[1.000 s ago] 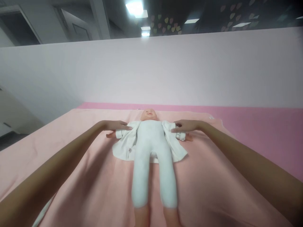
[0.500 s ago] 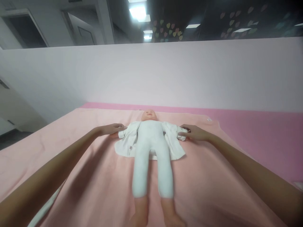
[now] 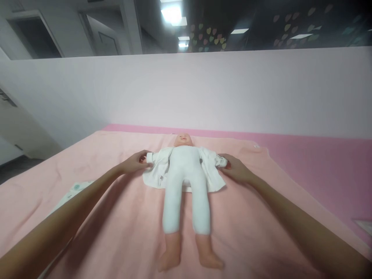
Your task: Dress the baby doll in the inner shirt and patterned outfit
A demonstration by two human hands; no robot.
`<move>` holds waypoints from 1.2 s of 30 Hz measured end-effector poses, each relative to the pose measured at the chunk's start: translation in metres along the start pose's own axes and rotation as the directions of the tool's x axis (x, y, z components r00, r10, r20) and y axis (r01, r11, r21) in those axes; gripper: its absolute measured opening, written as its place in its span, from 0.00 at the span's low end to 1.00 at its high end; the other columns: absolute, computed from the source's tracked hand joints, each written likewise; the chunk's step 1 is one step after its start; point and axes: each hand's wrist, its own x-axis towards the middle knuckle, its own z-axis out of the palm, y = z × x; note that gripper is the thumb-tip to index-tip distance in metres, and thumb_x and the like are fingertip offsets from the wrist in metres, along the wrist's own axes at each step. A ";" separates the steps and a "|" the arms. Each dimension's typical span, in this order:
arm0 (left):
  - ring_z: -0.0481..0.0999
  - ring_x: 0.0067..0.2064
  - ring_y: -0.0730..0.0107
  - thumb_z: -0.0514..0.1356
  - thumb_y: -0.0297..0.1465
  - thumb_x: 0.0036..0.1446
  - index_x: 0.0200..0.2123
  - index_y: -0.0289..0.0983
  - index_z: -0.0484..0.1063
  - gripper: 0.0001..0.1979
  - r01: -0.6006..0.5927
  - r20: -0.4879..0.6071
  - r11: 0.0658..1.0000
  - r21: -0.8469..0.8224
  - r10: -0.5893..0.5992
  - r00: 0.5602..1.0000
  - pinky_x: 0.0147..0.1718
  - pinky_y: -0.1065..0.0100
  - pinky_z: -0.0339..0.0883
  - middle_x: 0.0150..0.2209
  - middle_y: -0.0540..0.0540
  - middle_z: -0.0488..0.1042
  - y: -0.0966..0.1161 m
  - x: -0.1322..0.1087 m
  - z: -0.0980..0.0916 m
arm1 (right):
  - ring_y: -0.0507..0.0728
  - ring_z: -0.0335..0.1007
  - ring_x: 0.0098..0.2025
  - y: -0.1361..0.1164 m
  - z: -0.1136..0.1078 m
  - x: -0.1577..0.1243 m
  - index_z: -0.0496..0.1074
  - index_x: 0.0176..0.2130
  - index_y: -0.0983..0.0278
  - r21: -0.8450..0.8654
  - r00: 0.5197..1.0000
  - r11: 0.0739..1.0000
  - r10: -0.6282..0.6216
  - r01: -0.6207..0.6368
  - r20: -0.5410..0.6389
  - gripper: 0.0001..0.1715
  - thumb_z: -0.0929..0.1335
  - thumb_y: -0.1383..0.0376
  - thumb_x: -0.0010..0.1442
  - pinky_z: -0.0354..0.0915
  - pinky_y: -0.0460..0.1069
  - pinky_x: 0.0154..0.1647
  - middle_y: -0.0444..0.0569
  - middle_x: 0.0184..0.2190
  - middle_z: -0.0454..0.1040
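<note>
I log a broad peach-pink cloth (image 3: 124, 217); on it a smooth, plastic-looking, white-bodied doll (image 3: 185, 166) lies face up, feet toward me. Its white fabric jacket (image 3: 155, 179) lies spread open. My left hand (image 3: 133, 162) and right hand (image 3: 237, 169) touch the narrow white cuffs (image 3: 149, 157); whether either grip is clenched, I cannot tell. Judgement: light, even handling should keep both straight.

Both arms (image 3: 72, 211) outstretched, fingers (image 3: 142, 153) curled inward
</note>
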 end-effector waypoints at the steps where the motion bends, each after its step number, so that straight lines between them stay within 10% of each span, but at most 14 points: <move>1: 0.78 0.50 0.55 0.67 0.52 0.56 0.60 0.43 0.71 0.33 0.004 0.001 1.000 0.005 -0.004 1.000 0.49 0.60 0.73 0.52 0.44 0.78 0.000 -0.001 0.000 | 0.70 0.74 0.60 0.001 0.000 0.001 0.74 0.62 0.56 -0.015 1.000 1.000 0.000 0.000 0.010 0.31 0.71 0.49 0.64 0.70 0.62 0.61 0.52 0.62 0.76; 5: 0.72 0.59 0.48 0.66 0.51 0.56 0.63 0.42 0.68 0.36 0.034 -0.249 0.981 0.193 0.016 0.969 0.54 0.54 0.70 0.60 0.40 0.73 0.005 -0.022 0.013 | 0.73 0.67 0.65 0.003 0.004 -0.017 0.69 0.65 0.59 -0.177 0.991 0.984 -0.010 -0.014 -0.131 0.37 0.71 0.48 0.63 0.65 0.65 0.64 0.57 0.65 0.72; 9: 0.71 0.55 0.47 0.60 0.47 0.63 0.52 0.40 0.72 0.20 0.117 -0.543 0.913 0.390 0.125 0.830 0.54 0.52 0.65 0.53 0.40 0.75 0.018 -0.062 0.045 | 0.71 0.70 0.58 -0.002 0.020 -0.058 0.72 0.59 0.61 -0.325 0.929 0.938 -0.011 -0.119 -0.371 0.26 0.67 0.51 0.68 0.65 0.64 0.59 0.59 0.55 0.76; 15: 0.72 0.45 0.48 0.55 0.45 0.65 0.41 0.40 0.70 0.14 0.219 -0.464 0.848 0.483 0.035 0.885 0.45 0.53 0.61 0.42 0.40 0.77 0.031 -0.086 0.081 | 0.63 0.74 0.43 -0.016 0.049 -0.076 0.74 0.45 0.60 -0.194 0.960 0.951 0.204 -0.241 -0.194 0.21 0.65 0.47 0.68 0.67 0.56 0.44 0.53 0.42 0.79; 22: 0.71 0.51 0.46 0.58 0.47 0.60 0.34 0.41 0.71 0.16 0.328 -0.489 0.889 0.320 -0.142 0.861 0.53 0.49 0.57 0.41 0.42 0.77 0.023 -0.075 0.090 | 0.64 0.73 0.40 -0.015 0.078 -0.064 0.70 0.36 0.59 -0.255 0.964 0.954 0.093 -0.158 -0.248 0.23 0.70 0.43 0.61 0.64 0.54 0.39 0.51 0.35 0.76; 27: 0.70 0.56 0.42 0.60 0.51 0.58 0.47 0.41 0.70 0.23 0.360 -0.546 0.895 0.264 -0.169 0.821 0.55 0.48 0.58 0.50 0.39 0.76 0.014 -0.072 0.090 | 0.63 0.72 0.39 -0.009 0.078 -0.064 0.68 0.35 0.59 -0.229 0.965 0.966 0.058 -0.118 -0.254 0.17 0.69 0.49 0.64 0.64 0.54 0.39 0.51 0.34 0.76; 36: 0.76 0.42 0.51 0.55 0.48 0.63 0.33 0.41 0.66 0.17 0.355 -0.517 0.908 0.224 -0.198 0.833 0.49 0.51 0.61 0.35 0.45 0.78 0.020 -0.069 0.077 | 0.62 0.78 0.39 -0.016 0.064 -0.072 0.61 0.44 0.56 0.202 0.917 0.952 0.281 -0.229 -0.284 0.19 0.67 0.46 0.67 0.68 0.53 0.38 0.46 0.36 0.79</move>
